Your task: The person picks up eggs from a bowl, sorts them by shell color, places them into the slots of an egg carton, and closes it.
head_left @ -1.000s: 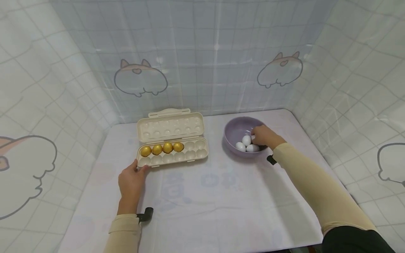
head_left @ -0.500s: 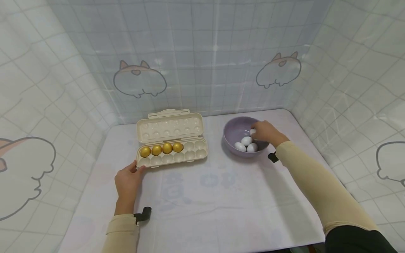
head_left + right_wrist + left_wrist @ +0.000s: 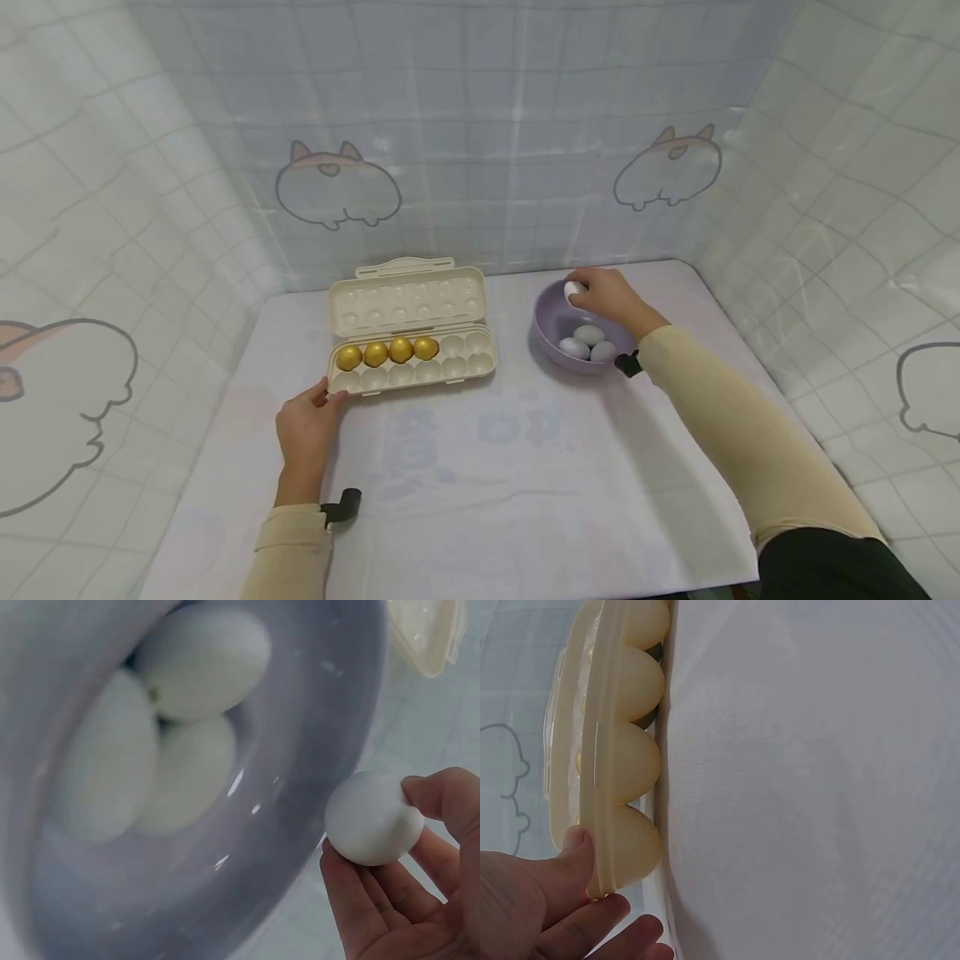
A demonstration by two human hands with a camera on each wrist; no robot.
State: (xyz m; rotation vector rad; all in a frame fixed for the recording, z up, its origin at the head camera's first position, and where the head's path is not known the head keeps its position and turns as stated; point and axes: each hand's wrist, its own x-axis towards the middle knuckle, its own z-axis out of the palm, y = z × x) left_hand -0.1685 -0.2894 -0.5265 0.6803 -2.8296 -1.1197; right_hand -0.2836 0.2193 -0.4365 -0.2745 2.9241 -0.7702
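A white egg (image 3: 369, 819) is pinched between the thumb and fingertips of my right hand (image 3: 611, 296), over the far part of the purple bowl (image 3: 542, 337). Three more white eggs (image 3: 589, 335) lie together at the bottom of the bowl. On the left, a cream egg carton (image 3: 472, 375) lies with its lid (image 3: 408, 304) tipped back. Several golden eggs (image 3: 401, 350) fill the left part of its far row; the near row's cups hold none. My left hand (image 3: 307, 425) grips the carton's near left corner, thumb (image 3: 574, 859) at the rim and fingers beside the end cup.
A pale printed cloth (image 3: 495, 508) covers the table, with bare cloth between carton and bowl and in front of both. White tiled-pattern sheets (image 3: 480, 167) with dog drawings stand behind and at both sides. Black camera mounts (image 3: 345, 506) stick out from the wrists.
My right hand has lifted one white egg from among the others and moved it up and left toward the bowl's far rim. The left hand stays at the carton's corner.
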